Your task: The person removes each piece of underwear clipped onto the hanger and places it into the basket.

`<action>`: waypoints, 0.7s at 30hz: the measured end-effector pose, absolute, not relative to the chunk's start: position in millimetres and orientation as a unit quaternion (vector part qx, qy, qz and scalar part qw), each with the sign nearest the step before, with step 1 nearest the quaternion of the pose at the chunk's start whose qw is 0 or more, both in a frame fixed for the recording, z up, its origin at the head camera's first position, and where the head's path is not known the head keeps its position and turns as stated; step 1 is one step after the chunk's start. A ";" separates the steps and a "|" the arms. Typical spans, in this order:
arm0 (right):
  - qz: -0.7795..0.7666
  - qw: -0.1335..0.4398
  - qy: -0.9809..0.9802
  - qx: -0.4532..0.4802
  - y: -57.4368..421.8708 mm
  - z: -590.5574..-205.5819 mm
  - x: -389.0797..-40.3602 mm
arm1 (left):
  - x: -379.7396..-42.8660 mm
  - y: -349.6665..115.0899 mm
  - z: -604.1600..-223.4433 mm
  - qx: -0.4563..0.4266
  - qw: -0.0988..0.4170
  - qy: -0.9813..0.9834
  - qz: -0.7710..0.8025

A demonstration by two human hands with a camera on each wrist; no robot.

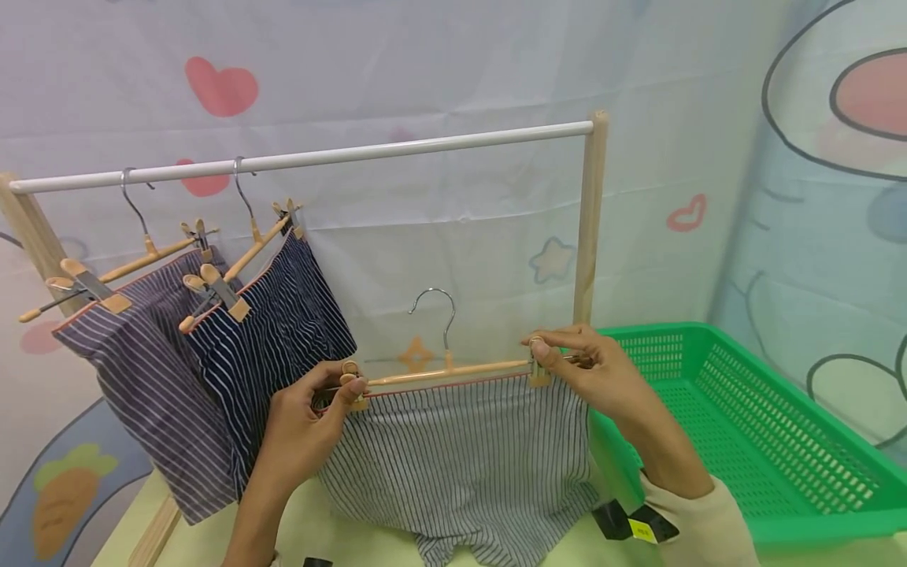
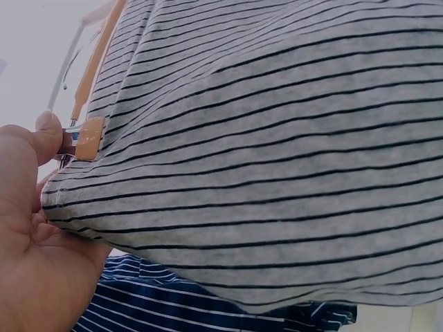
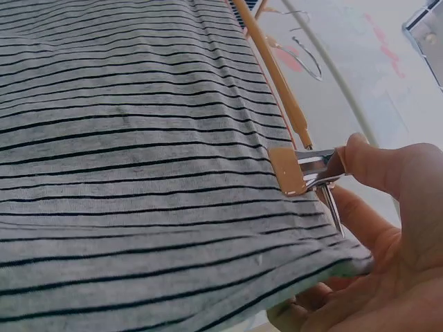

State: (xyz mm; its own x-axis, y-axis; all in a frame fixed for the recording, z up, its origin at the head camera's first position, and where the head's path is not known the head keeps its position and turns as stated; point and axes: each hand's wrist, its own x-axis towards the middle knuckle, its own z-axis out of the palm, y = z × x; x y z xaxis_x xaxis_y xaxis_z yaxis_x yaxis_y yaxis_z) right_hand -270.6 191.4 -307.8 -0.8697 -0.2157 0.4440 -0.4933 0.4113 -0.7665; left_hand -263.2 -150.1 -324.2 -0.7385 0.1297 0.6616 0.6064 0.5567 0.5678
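Observation:
Grey shorts with dark stripes [image 1: 468,457] hang by the waistband from a clip hanger [image 1: 411,378], its metal hook pointing up below the rail. My left hand [image 1: 308,421] pinches the hanger's left clip, thumb in front. At the other end my right hand [image 1: 602,366] pinches the right clip [image 3: 287,171] between thumb and fingers. Both clips sit over the waistband; in the left wrist view the left clip's tan pad [image 2: 90,138] lies flat on the cloth near the corner.
A white rail [image 1: 425,147] on wooden posts carries two hangers with purple striped shorts [image 1: 156,370] and navy striped shorts [image 1: 272,315] at the left. To the right stands a green plastic basket [image 1: 772,441]. Behind everything hangs a printed cloth backdrop [image 1: 453,71].

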 end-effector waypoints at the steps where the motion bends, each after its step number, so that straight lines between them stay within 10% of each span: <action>1: 0.496 0.142 -0.829 0.218 190.8 -308.0 -270.6 | -263.4 -150.2 -324.3 -0.220 0.286 -0.834 -0.416; 21: 0.471 0.152 -0.847 0.192 181.8 -307.8 -268.4 | -265.2 -150.5 -326.7 -0.232 0.275 -0.827 -0.433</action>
State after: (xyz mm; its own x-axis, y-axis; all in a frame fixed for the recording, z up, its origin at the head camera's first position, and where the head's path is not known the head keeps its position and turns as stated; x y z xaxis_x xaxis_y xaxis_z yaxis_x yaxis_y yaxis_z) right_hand -268.4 181.8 -307.8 -0.8796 -0.1820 0.4394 -0.4693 0.4822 -0.7397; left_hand -265.2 -150.5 -326.7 -0.7411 0.1451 0.6556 0.6215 0.5179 0.5878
